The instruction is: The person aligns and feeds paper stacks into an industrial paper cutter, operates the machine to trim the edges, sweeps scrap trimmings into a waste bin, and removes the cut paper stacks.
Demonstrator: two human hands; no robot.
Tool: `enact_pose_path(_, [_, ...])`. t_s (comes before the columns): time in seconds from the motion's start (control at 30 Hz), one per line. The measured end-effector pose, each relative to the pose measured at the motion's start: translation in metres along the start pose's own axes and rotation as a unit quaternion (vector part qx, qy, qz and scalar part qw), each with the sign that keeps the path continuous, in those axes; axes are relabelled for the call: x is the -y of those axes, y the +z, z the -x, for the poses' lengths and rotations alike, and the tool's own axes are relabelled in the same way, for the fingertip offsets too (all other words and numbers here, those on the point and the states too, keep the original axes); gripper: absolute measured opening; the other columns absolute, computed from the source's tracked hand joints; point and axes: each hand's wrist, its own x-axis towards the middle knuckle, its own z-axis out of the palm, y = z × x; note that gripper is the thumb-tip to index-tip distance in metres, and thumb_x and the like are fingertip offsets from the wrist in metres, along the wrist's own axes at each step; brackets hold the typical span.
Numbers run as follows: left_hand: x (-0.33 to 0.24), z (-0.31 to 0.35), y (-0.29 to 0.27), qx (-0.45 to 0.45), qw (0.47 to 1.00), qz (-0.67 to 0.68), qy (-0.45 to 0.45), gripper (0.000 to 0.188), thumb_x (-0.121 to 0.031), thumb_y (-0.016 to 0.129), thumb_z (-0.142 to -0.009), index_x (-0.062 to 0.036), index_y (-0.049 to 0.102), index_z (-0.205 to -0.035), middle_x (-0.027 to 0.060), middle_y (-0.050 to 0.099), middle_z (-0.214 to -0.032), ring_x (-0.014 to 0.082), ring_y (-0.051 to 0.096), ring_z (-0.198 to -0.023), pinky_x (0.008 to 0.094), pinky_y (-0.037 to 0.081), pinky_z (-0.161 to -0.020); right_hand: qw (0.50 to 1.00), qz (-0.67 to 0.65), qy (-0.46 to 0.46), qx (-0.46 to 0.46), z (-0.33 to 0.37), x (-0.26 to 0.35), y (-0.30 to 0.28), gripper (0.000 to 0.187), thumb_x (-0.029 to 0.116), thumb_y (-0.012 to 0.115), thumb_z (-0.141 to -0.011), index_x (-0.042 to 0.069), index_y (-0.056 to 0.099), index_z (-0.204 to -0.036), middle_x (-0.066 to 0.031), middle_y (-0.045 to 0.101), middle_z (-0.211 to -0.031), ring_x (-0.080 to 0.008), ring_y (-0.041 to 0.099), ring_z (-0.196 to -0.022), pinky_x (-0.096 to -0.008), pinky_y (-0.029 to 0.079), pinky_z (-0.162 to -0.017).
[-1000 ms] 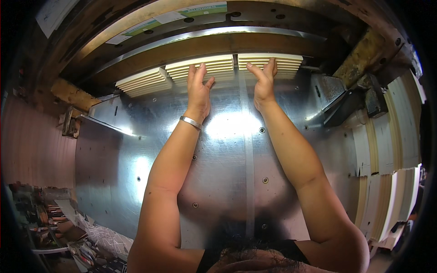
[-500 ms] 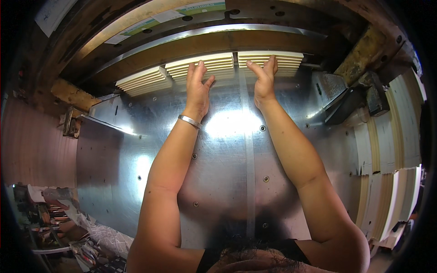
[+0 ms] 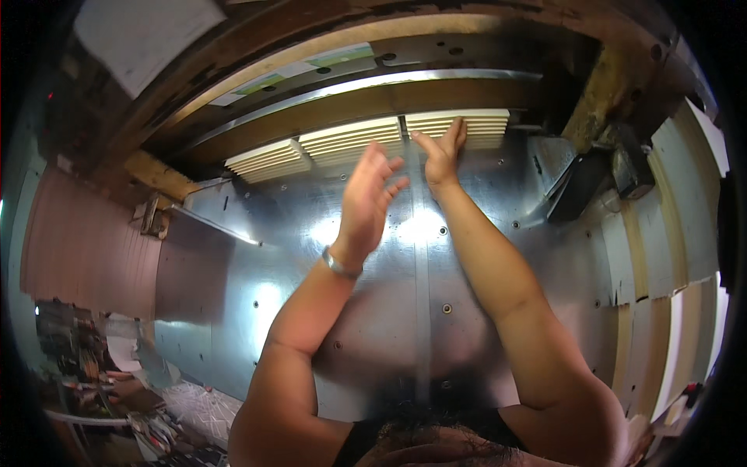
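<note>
Steadying the back-right stack (image 3: 490, 129), I'd guess: your right hand (image 3: 443, 162) is resting spread against it, left hand (image 3: 366, 204) is hovering, fingers parted; next move's probably needing light pressure.

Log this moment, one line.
left hand: empty, near middle stack | right hand: fingers at right stack | left stack: untouched | metal table: beneath stacks

A pinkish layered stack (image 3: 89, 237) stands at left, with mixed clutter (image 3: 136, 401) nearer; a white sheet (image 3: 144, 39) occupies the upper left; white-and-tan stacks (image 3: 657, 226) line the right.
</note>
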Motion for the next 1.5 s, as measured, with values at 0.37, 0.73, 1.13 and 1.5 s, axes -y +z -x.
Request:
enact_pose_path(0.37, [-0.049, 0.294, -0.047, -0.011, 0.756, -0.651, 0.072, 0.084, -0.038, 0.083, -0.085, -0.0020, 0.046, -0.152, 0.0246, 0.037, -0.157, 0.0407, 0.040, -0.145, 0.0500, 0.036, -0.117, 0.998, 0.059, -0.028, 0.010, -0.008, -0.022, -0.006, 0.115, 0.042, 0.080, -0.082, -0.007, 0.012, -0.162, -0.0296, 0.006, -0.169, -0.0406, 0.004, -0.158, -0.0443, 0.007, -0.128])
enact_pose_path(0.73, [-0.040, 0.395, -0.078, -0.020, 0.641, -0.767, -0.029, 0.088, -0.060, 0.066, -0.091, -0.0032, 0.043, -0.154, 0.0288, 0.031, -0.161, 0.0481, 0.026, -0.151, 0.0641, 0.016, -0.122, 0.823, 0.345, -0.144, 0.429, 0.106, 0.048, -0.055, 0.109, 0.055, 0.078, -0.081, 0.006, 0.025, -0.163, -0.0197, 0.036, -0.165, -0.0363, 0.031, -0.154, -0.0498, 0.016, -0.128])
enact_pose_path(1.13, [0.013, 0.295, 0.004, 0.162, 0.611, -0.772, 0.066, 0.098, -0.065, 0.064, -0.089, -0.0067, 0.032, -0.161, 0.0237, 0.028, -0.166, 0.0415, 0.023, -0.155, 0.0644, 0.012, -0.124, 0.762, 0.343, -0.144, 0.530, 0.268, 0.164, -0.202, 0.108, 0.058, 0.079, -0.076, 0.005, 0.035, -0.159, -0.0226, 0.043, -0.159, -0.0420, 0.032, -0.152, -0.0593, 0.017, -0.125])
enact_pose_path(1.5, [-0.057, 0.352, -0.112, 0.092, 0.655, -0.749, 0.040, 0.089, -0.062, 0.065, -0.091, -0.0079, 0.041, -0.157, 0.0193, 0.037, -0.163, 0.0414, 0.032, -0.151, 0.0591, 0.022, -0.123, 0.679, 0.575, -0.107, 0.443, 0.343, 0.226, -0.298, 0.111, 0.042, 0.092, -0.061, 0.015, 0.042, -0.157, -0.0186, 0.036, -0.163, -0.0414, 0.030, -0.152, -0.0595, 0.017, -0.125])
